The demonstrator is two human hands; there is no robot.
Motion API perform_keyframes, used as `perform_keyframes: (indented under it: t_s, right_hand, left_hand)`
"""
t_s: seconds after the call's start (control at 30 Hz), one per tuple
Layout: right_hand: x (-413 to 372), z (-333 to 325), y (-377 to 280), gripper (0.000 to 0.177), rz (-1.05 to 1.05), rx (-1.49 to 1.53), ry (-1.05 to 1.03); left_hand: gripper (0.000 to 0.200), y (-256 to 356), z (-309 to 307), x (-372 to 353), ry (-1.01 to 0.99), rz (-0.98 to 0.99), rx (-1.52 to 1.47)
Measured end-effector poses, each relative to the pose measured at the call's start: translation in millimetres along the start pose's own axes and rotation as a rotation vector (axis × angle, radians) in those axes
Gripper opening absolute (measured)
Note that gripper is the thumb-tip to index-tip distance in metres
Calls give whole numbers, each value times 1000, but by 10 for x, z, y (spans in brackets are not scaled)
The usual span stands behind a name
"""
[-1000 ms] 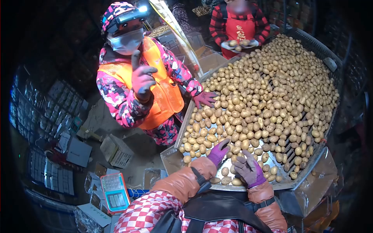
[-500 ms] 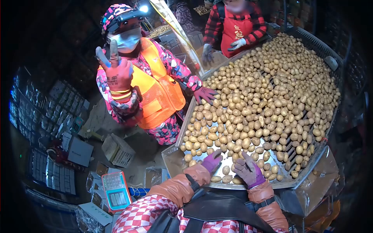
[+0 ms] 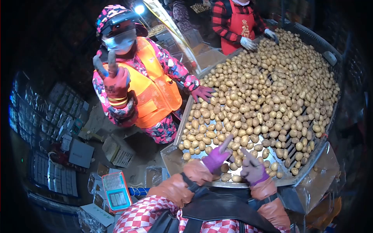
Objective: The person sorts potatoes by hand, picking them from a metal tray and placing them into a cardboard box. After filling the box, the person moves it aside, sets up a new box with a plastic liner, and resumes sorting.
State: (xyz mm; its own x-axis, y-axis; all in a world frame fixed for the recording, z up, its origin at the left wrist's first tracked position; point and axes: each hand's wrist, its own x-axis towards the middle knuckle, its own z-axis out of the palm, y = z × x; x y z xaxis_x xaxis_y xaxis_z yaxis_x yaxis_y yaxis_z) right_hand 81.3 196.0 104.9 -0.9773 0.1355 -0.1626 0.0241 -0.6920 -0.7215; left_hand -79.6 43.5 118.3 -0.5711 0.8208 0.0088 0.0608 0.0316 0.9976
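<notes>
My left hand [image 3: 217, 156] in a purple glove hovers over the near end of a big metal sorting tray [image 3: 173, 155] heaped with small yellow potatoes [image 3: 264, 89]. One finger points up and the hand holds nothing. My right hand [image 3: 251, 167], also in a purple glove, rests just to its right over the near potatoes, fingers loosely spread and raised, nothing visibly held. Both hands are close together at the tray's near rim.
A person in an orange vest [image 3: 155, 89] stands left of the tray with one red-gloved hand [image 3: 112, 79] raised, two fingers up, the other hand [image 3: 202, 93] on the potatoes. Another person in a red apron [image 3: 237, 25] works at the far end. A scale [image 3: 115, 191] and boxes [image 3: 118, 151] lie on the floor.
My left hand has lifted off the potatoes and raised a finger; my right hand lifted slightly too. The person in the orange vest keeps two fingers up. The far person's hands went back to the potatoes.
</notes>
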Motion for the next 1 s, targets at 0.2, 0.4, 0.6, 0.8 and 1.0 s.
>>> perform_keyframes:
  t_s: [0.2, 0.4, 0.6, 0.8, 1.0]
  right_hand:
    - [367, 929, -1029, 77, 116, 347, -533]
    - [470, 1049, -1006, 73, 169, 187, -484]
    - [335, 538, -759, 56, -109, 155, -235]
    - [351, 90, -271, 52, -26, 330, -152]
    - [162, -143, -86, 50, 35, 590, -116]
  left_hand:
    - [72, 1580, -267, 21, -346, 210, 470]
    - [71, 1366, -310, -64, -214, 229, 348]
    - [70, 1791, -373, 42, -351, 379, -222]
    - [66, 2114, -243, 186, -542, 629, -355]
    - [56, 832, -267, 460, -220, 67, -192]
